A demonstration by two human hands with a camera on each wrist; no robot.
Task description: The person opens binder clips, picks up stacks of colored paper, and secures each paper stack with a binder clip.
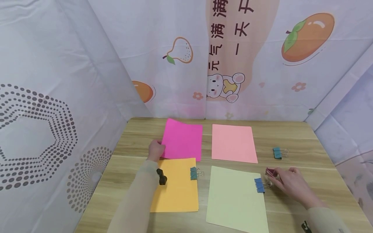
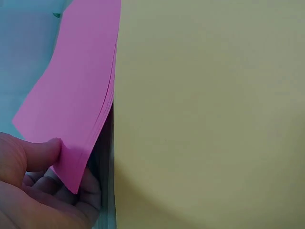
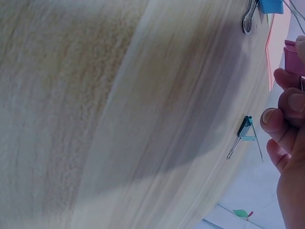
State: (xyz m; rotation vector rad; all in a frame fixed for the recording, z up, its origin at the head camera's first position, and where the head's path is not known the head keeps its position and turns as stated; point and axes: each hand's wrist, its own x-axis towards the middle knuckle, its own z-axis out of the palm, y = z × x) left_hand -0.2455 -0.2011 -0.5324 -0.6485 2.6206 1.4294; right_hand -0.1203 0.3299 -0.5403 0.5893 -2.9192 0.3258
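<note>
My left hand point(image 1: 156, 150) pinches the left edge of a stack of magenta paper point(image 1: 184, 139) at the back left of the table. In the left wrist view the thumb lies on top of the magenta sheets point(image 2: 83, 86) and fingers are beneath, with that edge raised and bent. At the right, my right hand point(image 1: 291, 183) grips a dark pink binder clip point(image 1: 271, 172) just above the table, right of the green paper. The right wrist view shows this pink clip point(image 3: 293, 59) between thumb and fingers, partly cut off by the frame's edge.
Yellow-orange paper point(image 1: 177, 194) with a teal binder clip point(image 1: 193, 173) lies in front of the magenta stack. Pale green paper point(image 1: 236, 200) carries a blue clip point(image 1: 259, 185). Light pink paper point(image 1: 233, 143) lies behind it. Another teal clip point(image 1: 277, 153) sits loose on the wooden table point(image 1: 309, 161).
</note>
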